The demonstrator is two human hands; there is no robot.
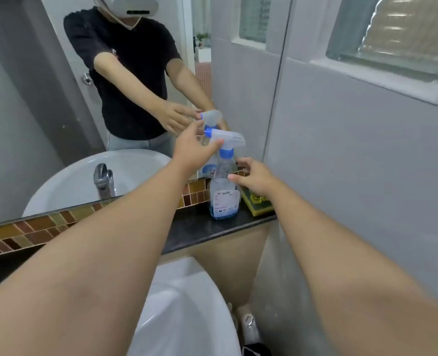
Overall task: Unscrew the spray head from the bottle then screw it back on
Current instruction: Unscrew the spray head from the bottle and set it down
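A clear spray bottle with a little blue liquid at its bottom stands upright on the dark ledge against the mirror. Its white spray head with a blue collar and blue nozzle sits on the neck. My left hand reaches to the head from the left, fingers spread, thumb tip near the trigger; it does not grip. My right hand hovers beside the bottle's shoulder on the right, fingers apart, close to the bottle but not closed on it.
A yellow-green sponge lies on the ledge right of the bottle, against the grey wall. The mirror behind reflects me, the bottle and the tap. A white sink lies below the ledge. A mosaic tile strip runs under the mirror.
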